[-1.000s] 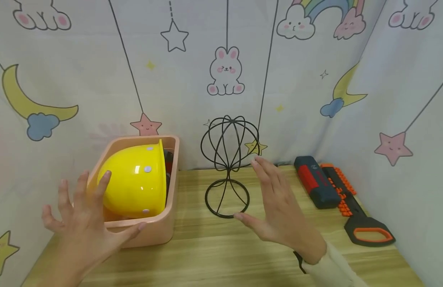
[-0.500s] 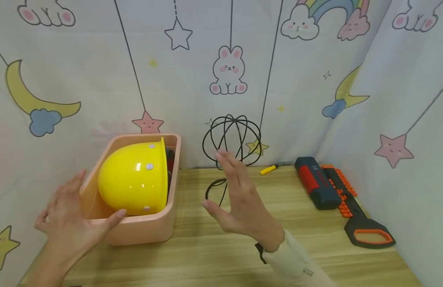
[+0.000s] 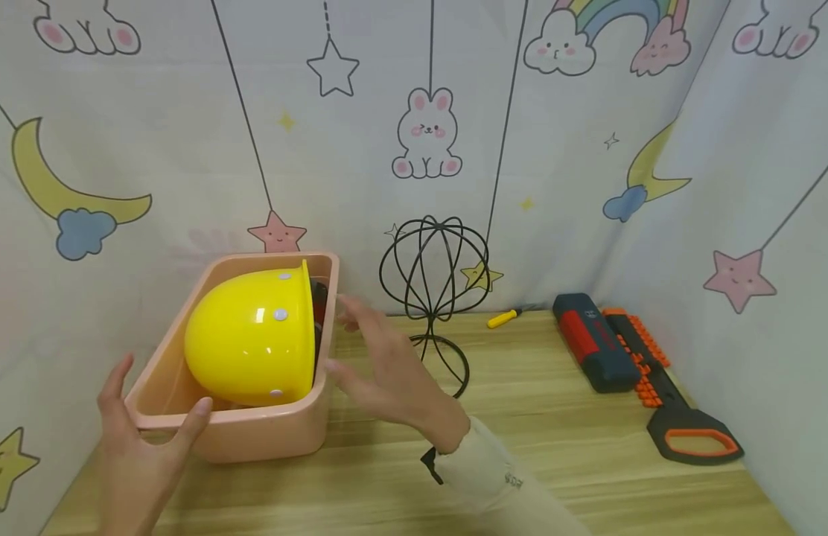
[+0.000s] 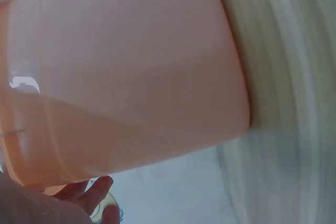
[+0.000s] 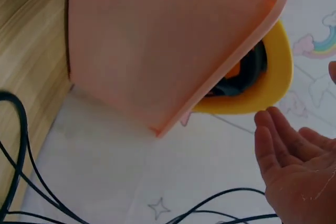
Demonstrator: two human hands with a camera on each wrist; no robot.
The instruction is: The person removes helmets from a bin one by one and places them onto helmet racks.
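Both hands, left [image 3: 135,439] and right [image 3: 387,368], flank the pink bin [image 3: 266,435], fingers straight, gripping nothing.

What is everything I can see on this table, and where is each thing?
Helmet: one, yellow with small pale dots, lying on its side in the tub.
Tub: one, peach-pink plastic, left part of the table.
Wire stand: one, black, ball-shaped top on a ring foot, at the back in the middle.
Small tool: one, yellow handle, by the curtain, right of the stand.
Case: one, dark blue and red, right side.
Saw-like tool: one, orange and black, right of the case.
Table: one, light wood.
Curtain: white with cartoon prints, behind and at both sides.
Left hand: fingers spread, thumb on the tub's front rim.
Right hand: open, beside the tub's right wall.
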